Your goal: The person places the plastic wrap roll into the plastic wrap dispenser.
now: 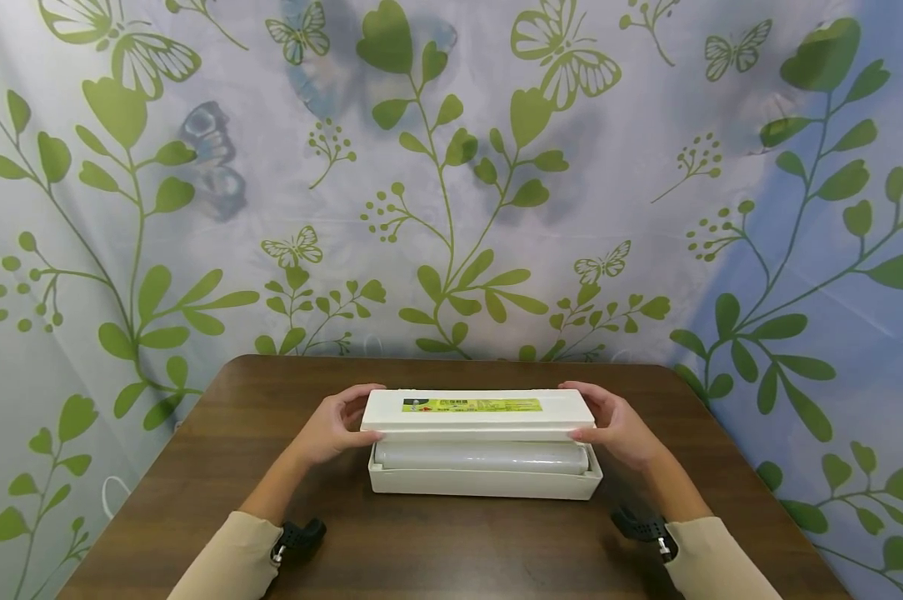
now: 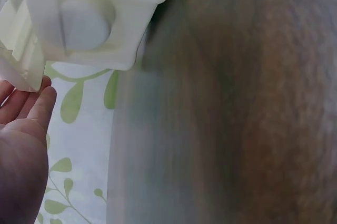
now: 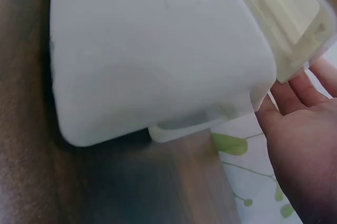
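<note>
A white cling film box stands on the table, its base (image 1: pixel 485 485) holding a pale film roll (image 1: pixel 481 457). Above and behind the roll is the white lid (image 1: pixel 466 423), which bears a yellow-green label (image 1: pixel 470 406). My left hand (image 1: pixel 339 425) grips the lid's left end, thumb at the front edge and fingers behind. At the other end my right hand (image 1: pixel 620 423) holds it the same way. The left wrist view shows the lid (image 2: pixel 18 50) raised off the base (image 2: pixel 126 29). In the right wrist view the lid's pale inner side (image 3: pixel 289 13) shows beside the base.
The brown wooden table (image 1: pixel 466 546) carries the box near its far half. Behind it hangs a white curtain (image 1: pixel 309 183) with green leaves and butterflies. A black strap mount (image 1: pixel 301 535) sits on each wrist.
</note>
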Motion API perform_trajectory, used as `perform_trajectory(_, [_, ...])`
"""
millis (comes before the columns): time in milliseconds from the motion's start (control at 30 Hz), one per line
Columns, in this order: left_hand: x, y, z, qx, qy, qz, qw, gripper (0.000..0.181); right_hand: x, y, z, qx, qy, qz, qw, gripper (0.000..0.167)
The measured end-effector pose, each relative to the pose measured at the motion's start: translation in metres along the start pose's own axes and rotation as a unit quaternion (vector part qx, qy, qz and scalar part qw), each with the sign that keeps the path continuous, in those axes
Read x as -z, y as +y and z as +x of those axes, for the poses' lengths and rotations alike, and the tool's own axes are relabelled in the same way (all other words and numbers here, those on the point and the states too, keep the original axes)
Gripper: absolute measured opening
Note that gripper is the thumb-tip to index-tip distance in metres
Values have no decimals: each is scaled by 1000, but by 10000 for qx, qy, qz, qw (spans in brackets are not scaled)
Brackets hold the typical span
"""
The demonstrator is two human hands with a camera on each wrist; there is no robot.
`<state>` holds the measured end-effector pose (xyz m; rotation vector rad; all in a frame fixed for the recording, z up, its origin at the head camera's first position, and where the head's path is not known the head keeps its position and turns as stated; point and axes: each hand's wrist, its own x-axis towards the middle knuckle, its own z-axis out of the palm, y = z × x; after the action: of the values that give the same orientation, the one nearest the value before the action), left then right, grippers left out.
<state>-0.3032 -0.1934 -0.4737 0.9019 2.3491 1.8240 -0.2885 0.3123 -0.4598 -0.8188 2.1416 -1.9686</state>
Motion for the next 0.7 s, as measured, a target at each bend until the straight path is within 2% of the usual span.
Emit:
perform_trajectory(200, [-5,0,-1,-63,-67,12,10000,73,-1,3,-11,-222,171,-79,9996,78])
perform_trajectory(333, [-8,-1,-2,-90,-162,5,9998,71,-1,6,-17,-229,205,-57,9995,77])
perform_trajectory(700, [-12,-5,-4,-83,-267,50,9996,70,-1,13,-25,-198,49,-37,9998,72])
